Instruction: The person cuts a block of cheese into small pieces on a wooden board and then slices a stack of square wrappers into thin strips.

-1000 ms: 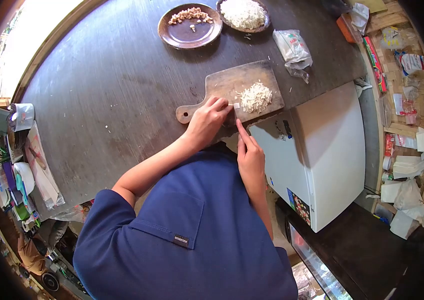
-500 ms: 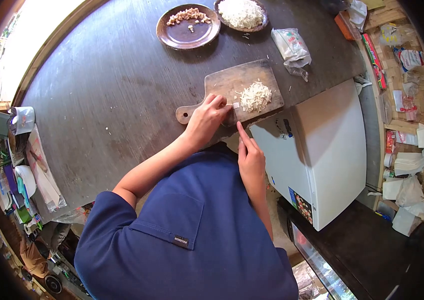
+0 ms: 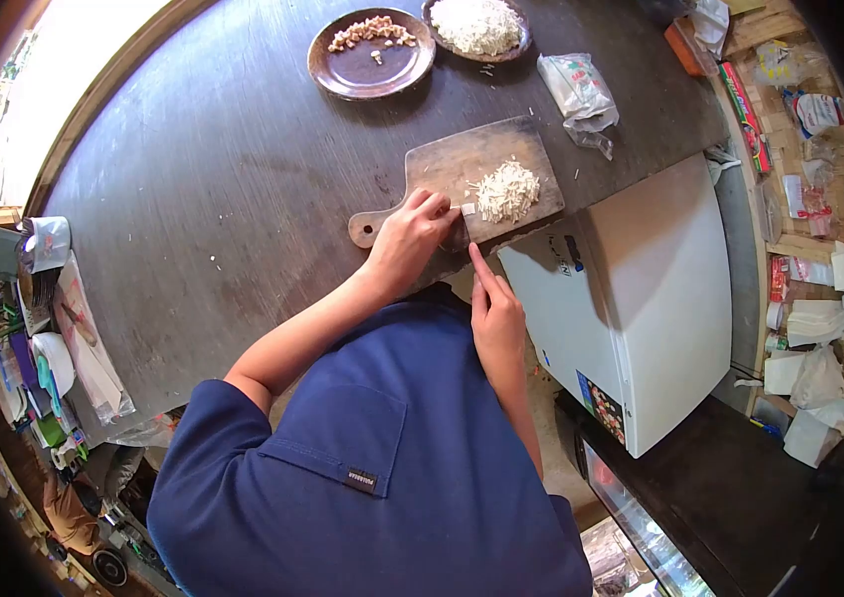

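A wooden cutting board (image 3: pixel 430 164) with a holed handle lies near the table's front edge. On its right half is a pile of thin, pale cut strips (image 3: pixel 508 191). My left hand (image 3: pixel 410 237) rests at the board's near edge, fingers closed on a small white piece of food (image 3: pixel 468 209) beside the pile. Just to the right, my right hand (image 3: pixel 497 303) is closed with its index finger stretched forward along a knife. The dark knife blade (image 3: pixel 457 237) shows between the hands, next to the white piece; its handle is hidden in my grip.
A brown plate (image 3: pixel 367 80) with small brown pieces stands at the far side. Beside it is a bowl of white shreds (image 3: pixel 476 27). A plastic packet (image 3: pixel 578 92) lies right of the board. Below the table edge stands a white freezer (image 3: pixel 660 298).
Both hands stay almost in place at the board, with the blade still by the white piece. The whole view has shifted very slightly.
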{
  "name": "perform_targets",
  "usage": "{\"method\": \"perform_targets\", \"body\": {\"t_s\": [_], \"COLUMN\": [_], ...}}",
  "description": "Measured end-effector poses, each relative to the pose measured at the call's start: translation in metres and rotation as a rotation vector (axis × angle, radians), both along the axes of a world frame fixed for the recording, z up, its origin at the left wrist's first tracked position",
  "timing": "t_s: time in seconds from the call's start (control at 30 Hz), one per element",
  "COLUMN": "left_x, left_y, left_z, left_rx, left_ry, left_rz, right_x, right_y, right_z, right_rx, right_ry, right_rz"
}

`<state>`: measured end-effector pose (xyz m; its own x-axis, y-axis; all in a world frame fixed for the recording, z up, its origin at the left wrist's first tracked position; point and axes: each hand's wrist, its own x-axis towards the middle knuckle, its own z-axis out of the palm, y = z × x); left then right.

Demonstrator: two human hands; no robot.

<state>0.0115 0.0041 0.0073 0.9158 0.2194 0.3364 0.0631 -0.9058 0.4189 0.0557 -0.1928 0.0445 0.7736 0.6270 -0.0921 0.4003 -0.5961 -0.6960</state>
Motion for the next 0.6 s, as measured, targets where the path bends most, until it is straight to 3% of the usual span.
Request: {"method": "perform_targets", "body": {"t_s": [0.13,0.33,0.6], "left_x": [0.0,-0.001,-0.001], "left_y": [0.0,-0.004,-0.004], "left_z": [0.0,-0.001,0.003], "left_rx": [-0.056,-0.039,-0.066], "left_ry": [-0.045,-0.002,-0.018], "left_rz": [0.002,0.024,0.05], "right_x": [0.012,0.006,0.015], "right_y": [0.012,0.008,0.016], "right_z": [-0.006,0.009,-0.011], "right_rx": [0.106,-0.041,0.133], "right_ry": [-0.001,0.047,-0.035], "right_rz": [0.009,0.008,0.022]}}
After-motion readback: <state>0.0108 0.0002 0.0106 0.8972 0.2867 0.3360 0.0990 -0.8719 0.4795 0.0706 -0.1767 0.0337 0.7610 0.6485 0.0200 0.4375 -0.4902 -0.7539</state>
